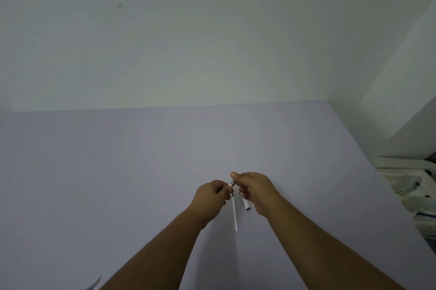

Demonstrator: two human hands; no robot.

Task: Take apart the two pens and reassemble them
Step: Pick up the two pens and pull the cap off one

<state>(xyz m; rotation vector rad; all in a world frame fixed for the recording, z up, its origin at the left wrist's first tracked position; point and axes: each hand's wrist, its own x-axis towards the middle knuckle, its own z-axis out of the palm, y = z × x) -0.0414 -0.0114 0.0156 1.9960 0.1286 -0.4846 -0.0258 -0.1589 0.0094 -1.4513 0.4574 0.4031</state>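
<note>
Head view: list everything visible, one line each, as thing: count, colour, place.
Table: one, pale lilac, fills the lower half of the view.
Wall: white, behind the table.
White tube: one, white, hanging down from the left hand.
Pen part: one, white with a dark end, under the right hand; whether held or lying cannot be told.
Small dark piece: one, dark grey, pinched between both hands.
Clutter: white items, right edge, unclear.
Hands: left hand and right hand, close together above the table's middle.
</note>
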